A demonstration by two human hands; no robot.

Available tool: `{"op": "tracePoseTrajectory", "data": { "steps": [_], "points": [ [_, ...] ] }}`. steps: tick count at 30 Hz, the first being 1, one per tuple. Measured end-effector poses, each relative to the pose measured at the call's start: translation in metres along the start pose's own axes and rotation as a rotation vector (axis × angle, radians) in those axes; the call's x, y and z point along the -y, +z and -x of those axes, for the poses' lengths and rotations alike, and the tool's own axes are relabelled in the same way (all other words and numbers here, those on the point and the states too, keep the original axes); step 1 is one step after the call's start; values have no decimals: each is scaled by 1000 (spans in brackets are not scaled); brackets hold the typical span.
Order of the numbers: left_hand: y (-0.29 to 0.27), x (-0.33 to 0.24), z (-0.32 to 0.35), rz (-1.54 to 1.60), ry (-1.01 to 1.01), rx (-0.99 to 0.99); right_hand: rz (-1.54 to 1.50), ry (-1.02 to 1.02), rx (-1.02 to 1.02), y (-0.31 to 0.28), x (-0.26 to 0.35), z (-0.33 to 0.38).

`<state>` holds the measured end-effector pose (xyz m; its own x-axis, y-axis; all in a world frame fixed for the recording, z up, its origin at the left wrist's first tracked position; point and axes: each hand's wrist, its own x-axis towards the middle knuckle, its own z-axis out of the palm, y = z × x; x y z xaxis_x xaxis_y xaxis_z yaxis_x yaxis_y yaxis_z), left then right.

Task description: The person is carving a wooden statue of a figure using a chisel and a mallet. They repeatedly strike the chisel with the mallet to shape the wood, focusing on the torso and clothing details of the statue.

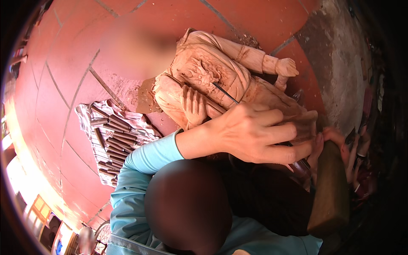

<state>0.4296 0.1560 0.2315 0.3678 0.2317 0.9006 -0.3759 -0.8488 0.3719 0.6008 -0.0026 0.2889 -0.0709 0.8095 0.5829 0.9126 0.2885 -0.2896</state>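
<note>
My left hand (259, 134) reaches in from the lower left in a light blue sleeve, fingers curled round a chisel. The chisel's thin dark blade (225, 92) slants up-left to the carved relief on a wooden statue (212, 72). Its dark handle (301, 168) shows below my fingers. The statue lies on its back, with a robe, a carved hand across its front and an outstretched arm at upper right. On the right, partly hidden, my right hand (335, 137) has its fingers round the narrow end of a thick wooden mallet (329, 195).
Several dark-handled chisels (117, 142) lie on a striped cloth (91, 123) to the left. Wood chips lie on the red tiled floor (51, 106) beside the statue. A grey concrete strip (340, 72) runs along the right. A bicycle wheel (102, 236) shows at lower left.
</note>
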Motion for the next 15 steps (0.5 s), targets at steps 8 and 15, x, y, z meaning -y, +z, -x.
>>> {"op": "tracePoseTrajectory", "data": {
  "steps": [8, 15],
  "points": [
    [-1, 2, -2, -77, -20, -189, -23, 3, -34, 5, 1, 0],
    [-6, 5, 12, 17, 85, -109, 39, 89, 12, 0, 9, 0]
  ]
}}
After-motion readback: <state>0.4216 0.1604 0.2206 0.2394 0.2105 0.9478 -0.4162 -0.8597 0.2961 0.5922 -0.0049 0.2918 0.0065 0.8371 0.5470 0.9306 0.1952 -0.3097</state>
